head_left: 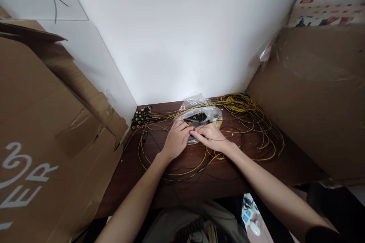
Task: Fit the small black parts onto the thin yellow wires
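Observation:
My left hand (176, 139) and my right hand (210, 135) meet at the middle of a dark wooden table (134, 176), fingertips pinched together on something small that I cannot make out, at the near edge of a clear plastic bag (199, 112). The bag holds small black and yellow parts. Thin yellow wires (251, 121) lie in loops all over the table and run under both hands. A cluster of black and yellow connectors (142, 117) sits at the wires' far left end.
A large cardboard box (48, 140) leans at the left and another big box (316, 95) crowds the right side. A white wall (182, 34) stands behind the table. Below the near table edge lie a coiled black cord (189, 228) and a small colourful packet (251, 216).

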The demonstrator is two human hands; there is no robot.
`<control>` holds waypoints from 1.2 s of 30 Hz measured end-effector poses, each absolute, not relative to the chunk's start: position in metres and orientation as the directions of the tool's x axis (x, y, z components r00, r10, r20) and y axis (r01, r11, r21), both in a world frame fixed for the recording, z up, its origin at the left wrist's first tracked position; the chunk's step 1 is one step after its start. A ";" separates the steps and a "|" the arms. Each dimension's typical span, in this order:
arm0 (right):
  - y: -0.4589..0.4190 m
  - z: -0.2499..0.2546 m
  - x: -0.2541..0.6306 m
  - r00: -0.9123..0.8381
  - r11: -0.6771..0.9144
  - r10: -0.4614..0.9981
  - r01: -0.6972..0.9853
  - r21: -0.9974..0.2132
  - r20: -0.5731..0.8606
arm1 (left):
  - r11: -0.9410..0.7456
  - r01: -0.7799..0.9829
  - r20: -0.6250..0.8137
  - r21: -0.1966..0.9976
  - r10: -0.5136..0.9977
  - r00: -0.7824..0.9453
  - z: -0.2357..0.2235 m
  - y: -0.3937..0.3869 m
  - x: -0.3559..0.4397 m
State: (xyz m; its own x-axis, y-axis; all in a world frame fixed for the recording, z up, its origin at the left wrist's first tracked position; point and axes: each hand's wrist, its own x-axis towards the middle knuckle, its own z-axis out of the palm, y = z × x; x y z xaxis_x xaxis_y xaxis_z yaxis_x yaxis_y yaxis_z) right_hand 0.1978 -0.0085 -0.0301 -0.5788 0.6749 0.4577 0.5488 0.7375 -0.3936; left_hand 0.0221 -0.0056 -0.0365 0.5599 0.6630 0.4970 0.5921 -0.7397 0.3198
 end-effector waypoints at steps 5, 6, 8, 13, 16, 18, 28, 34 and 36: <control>-0.009 -0.030 0.198 -0.574 0.739 0.674 0.528 -0.418 0.465 | -0.738 0.601 0.519 0.307 0.659 0.545 -0.035 -0.005 0.020; -0.009 -0.029 0.197 -0.574 0.741 0.672 0.524 -0.421 0.468 | -0.740 0.600 0.520 0.304 0.657 0.546 -0.035 -0.005 0.020; -0.009 -0.028 0.197 -0.575 0.745 0.667 0.516 -0.423 0.473 | -0.747 0.591 0.517 0.304 0.650 0.557 -0.035 -0.006 0.020; -0.010 -0.027 0.197 -0.588 0.739 0.673 0.519 -0.430 0.448 | -0.765 0.566 0.487 0.309 0.638 0.597 -0.035 -0.007 0.020; -0.012 -0.026 0.197 -0.585 0.730 0.683 0.529 -0.434 0.436 | -0.767 0.585 0.511 0.264 0.626 0.589 -0.035 -0.007 0.019; -0.013 -0.026 0.197 -0.580 0.726 0.687 0.539 -0.426 0.438 | -0.762 0.603 0.542 0.238 0.619 0.569 -0.034 -0.007 0.018; -0.012 -0.027 0.199 -0.630 0.764 0.645 0.546 -0.344 0.433 | -0.740 0.618 0.667 0.266 0.604 0.436 -0.029 -0.011 0.020; -0.010 -0.030 0.199 -0.599 0.732 0.678 0.600 -0.322 0.426 | -0.801 0.495 0.713 0.337 0.560 0.422 -0.029 -0.009 0.020; -0.010 -0.028 0.199 -0.603 0.733 0.678 0.598 -0.325 0.420 | -0.813 0.449 0.726 0.370 0.554 0.406 -0.029 -0.010 0.021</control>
